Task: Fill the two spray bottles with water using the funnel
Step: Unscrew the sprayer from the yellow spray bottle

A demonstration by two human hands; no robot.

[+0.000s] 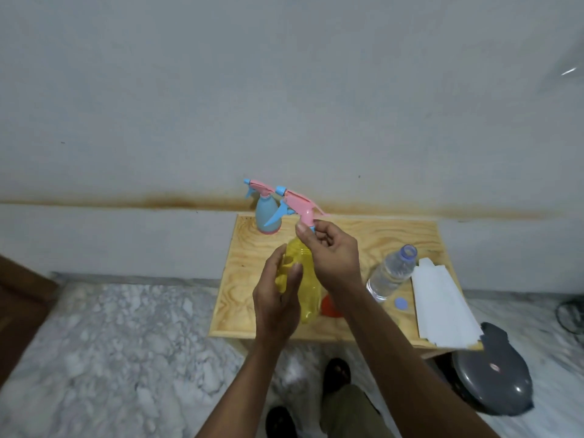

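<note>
Small plywood table [373,235] against a grey wall, marble floor around it. Yellow spray bottle [308,289] is held up over the table's front-left part, tilted slightly, its pink spray head [300,206] with blue trigger and blue nozzle pointing left and away.

Left hand [279,298] wraps the yellow bottle's body from the left side, fingers behind it and thumb lying along the front; bottle body shows through between thumb and palm. Right hand [331,251] is at the bottle's neck, thumb and curled fingers pinching the blue collar just under the pink head. So the bottle sits between both grips: body in the left, neck in the right, the head sticking out above the right hand's fingers.

Blue spray bottle [267,216], pink base, pink-and-blue head on, stands upright at the table's far-left corner, partly behind the held bottle's trigger, apart from both hands.

Orange funnel [328,306] lies on the table near the front edge, mostly hidden behind the yellow bottle and right forearm; can't tell its orientation.

Clear water bottle [390,275], uncapped, stands right of the right wrist, water inside. Its blue cap [400,302] lies on the table just beside its base. White folded paper [439,305] runs along the right edge to the front-right corner, overhanging it. Dark grey round object [493,384] on the floor beside the table's front-right corner.
</note>
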